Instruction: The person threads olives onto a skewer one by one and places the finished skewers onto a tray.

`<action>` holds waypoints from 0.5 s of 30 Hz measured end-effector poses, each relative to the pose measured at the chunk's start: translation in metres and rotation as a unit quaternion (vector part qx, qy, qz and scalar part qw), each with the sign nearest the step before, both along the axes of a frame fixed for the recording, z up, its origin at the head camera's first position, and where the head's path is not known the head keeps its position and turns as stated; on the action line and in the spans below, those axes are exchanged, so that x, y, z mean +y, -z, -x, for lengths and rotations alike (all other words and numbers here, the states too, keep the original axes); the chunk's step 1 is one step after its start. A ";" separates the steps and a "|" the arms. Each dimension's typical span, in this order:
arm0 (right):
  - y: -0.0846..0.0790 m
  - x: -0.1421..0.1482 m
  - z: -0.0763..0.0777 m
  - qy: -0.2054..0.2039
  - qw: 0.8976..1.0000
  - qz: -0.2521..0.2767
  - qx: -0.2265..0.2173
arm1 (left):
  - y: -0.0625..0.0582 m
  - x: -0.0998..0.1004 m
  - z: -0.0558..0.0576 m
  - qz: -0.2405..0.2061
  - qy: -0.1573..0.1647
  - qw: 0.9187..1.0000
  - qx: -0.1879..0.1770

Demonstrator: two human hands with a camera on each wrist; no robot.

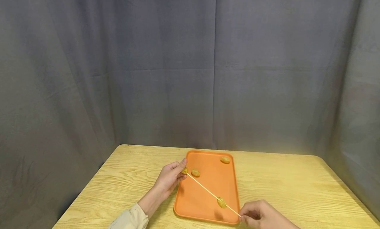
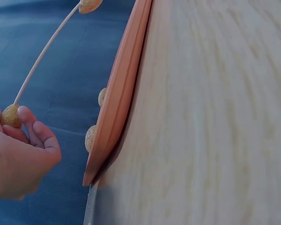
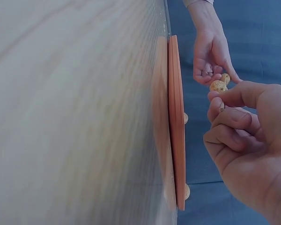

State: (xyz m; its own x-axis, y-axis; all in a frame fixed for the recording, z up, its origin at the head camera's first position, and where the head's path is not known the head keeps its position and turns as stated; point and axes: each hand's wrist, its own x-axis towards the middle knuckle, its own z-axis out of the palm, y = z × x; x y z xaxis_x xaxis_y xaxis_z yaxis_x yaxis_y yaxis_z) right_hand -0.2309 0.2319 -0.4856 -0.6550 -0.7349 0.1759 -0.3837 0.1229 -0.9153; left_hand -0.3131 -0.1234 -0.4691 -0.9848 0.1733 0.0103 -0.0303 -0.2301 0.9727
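Note:
A thin wooden skewer [image 1: 203,186] runs slantwise above an orange tray [image 1: 199,207]. My right hand [image 1: 259,214] pinches its near end between thumb and fingers. One rough, yellow-brown oval ball [image 1: 221,202] is threaded on the skewer, closer to that hand. At the far end my left hand [image 1: 170,179] holds a second such ball [image 2: 11,116] between thumb and fingertips, against the skewer's tip. How deep the tip goes into it is hidden. In the left wrist view the skewer [image 2: 44,51] looks bowed.
Two more balls lie on the tray, one near the left hand [image 1: 195,173] and another in the far right corner [image 1: 225,160]. The tray rests on a wood-grain table [image 1: 282,179]. Grey curtains [image 1: 166,90] hang behind and at both sides.

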 end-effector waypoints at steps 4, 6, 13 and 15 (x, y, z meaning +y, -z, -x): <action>-0.001 -0.002 -0.002 0.005 1.000 -0.012 -0.008 | 0.003 0.000 -0.001 0.008 -0.004 1.000 0.009; -0.001 -0.003 -0.003 0.006 1.000 -0.016 -0.010 | 0.004 0.000 -0.002 0.015 -0.006 1.000 0.017; 0.001 -0.003 -0.002 0.019 0.999 -0.011 -0.025 | -0.002 0.001 -0.002 0.090 -0.002 0.994 0.055; 0.001 -0.003 -0.001 0.023 1.000 -0.007 -0.015 | -0.006 0.002 -0.001 0.111 0.009 0.991 0.070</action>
